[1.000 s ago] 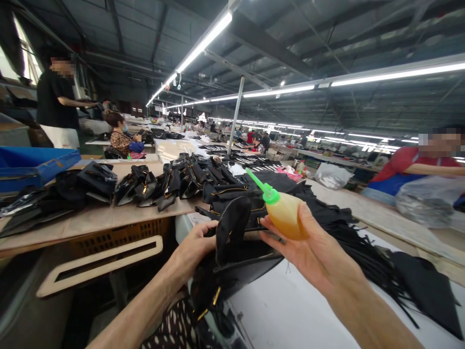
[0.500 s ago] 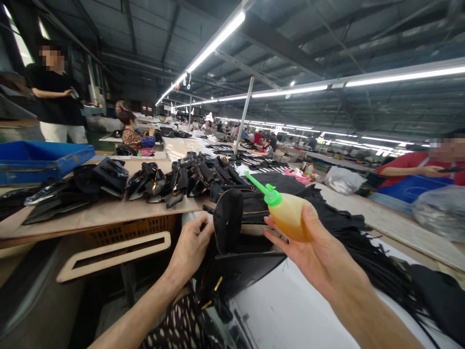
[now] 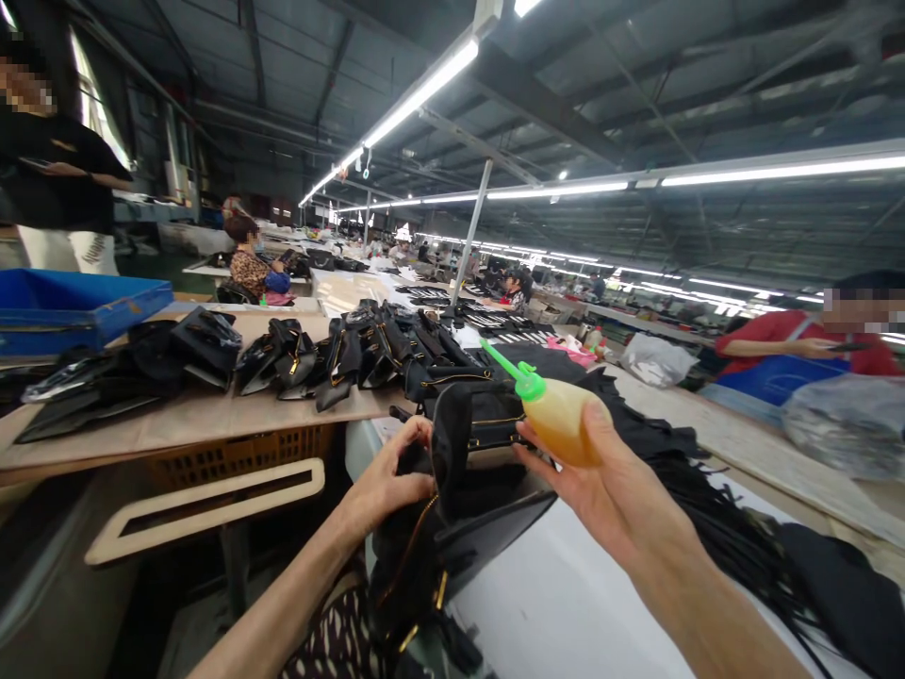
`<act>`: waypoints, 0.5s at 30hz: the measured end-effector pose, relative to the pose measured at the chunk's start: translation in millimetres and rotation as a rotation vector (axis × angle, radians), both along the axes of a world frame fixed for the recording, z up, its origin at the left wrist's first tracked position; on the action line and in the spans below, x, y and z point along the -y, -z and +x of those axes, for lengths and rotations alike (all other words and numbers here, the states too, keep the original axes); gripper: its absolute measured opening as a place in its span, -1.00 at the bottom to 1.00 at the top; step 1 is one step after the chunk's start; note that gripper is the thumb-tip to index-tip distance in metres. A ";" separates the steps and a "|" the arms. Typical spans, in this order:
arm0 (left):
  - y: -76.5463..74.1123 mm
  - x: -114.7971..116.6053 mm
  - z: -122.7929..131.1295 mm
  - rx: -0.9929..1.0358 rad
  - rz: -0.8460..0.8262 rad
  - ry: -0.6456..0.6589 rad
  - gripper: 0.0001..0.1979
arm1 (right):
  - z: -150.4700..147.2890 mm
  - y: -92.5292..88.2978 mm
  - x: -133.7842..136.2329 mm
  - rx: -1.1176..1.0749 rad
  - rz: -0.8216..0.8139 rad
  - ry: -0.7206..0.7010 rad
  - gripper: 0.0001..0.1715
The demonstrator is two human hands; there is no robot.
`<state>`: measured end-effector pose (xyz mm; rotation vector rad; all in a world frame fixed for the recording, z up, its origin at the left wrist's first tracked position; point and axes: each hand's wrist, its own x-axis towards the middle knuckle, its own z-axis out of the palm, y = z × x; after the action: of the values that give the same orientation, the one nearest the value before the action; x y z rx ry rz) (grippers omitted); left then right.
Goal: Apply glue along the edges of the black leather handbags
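Note:
A black zippered bag piece (image 3: pixel 452 528) hangs open over the near edge of the white work surface. My left hand (image 3: pixel 396 476) pinches its left edge, thumb and fingers closed on the black material. In my right hand (image 3: pixel 600 481) lies a squeeze bottle (image 3: pixel 562 420) of amber liquid, its green spout pointing up and left. The right fingertips pass beneath the bottle, close to the bag's opening. More black zippered pieces (image 3: pixel 368 349) are heaped just beyond, on the brown-covered table (image 3: pixel 283 415).
At the left are a blue bin (image 3: pixel 77 306), an orange crate (image 3: pixel 233 457) and a pale slotted frame (image 3: pixel 212 509). Black strips (image 3: pixel 707 509) lie to the right. A person in red (image 3: pixel 764 330) is at far right; a standing person (image 3: pixel 60 170) is at left.
My left hand has opened wider and shifted its hold on the bag's edge, and a curved zipper now shows there. The standing person appears farther left. The bottle is still in my right hand.

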<state>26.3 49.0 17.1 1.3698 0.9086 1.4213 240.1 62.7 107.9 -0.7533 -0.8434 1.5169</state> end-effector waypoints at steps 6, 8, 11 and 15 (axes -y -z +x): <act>-3.7 -4.8 5.6 -0.194 -0.004 -0.104 -0.70 | -5.6 -2.6 -0.2 0.009 -0.018 0.023 -0.66; -4.1 -9.6 4.9 -0.205 0.034 -0.156 -0.77 | -9.1 -3.3 1.2 -0.003 -0.038 0.041 -0.64; -0.9 -14.9 1.7 -0.260 0.033 -0.284 -0.83 | -12.1 -3.1 2.4 -0.021 -0.050 0.046 -0.61; 3.6 -13.0 2.8 -0.245 0.033 -0.409 -0.83 | -12.6 -1.0 2.5 -0.056 -0.031 0.004 -0.59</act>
<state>29.1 62.1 13.4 1.4605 1.3920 1.5944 227.5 60.1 108.9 -0.7316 -0.7779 1.5431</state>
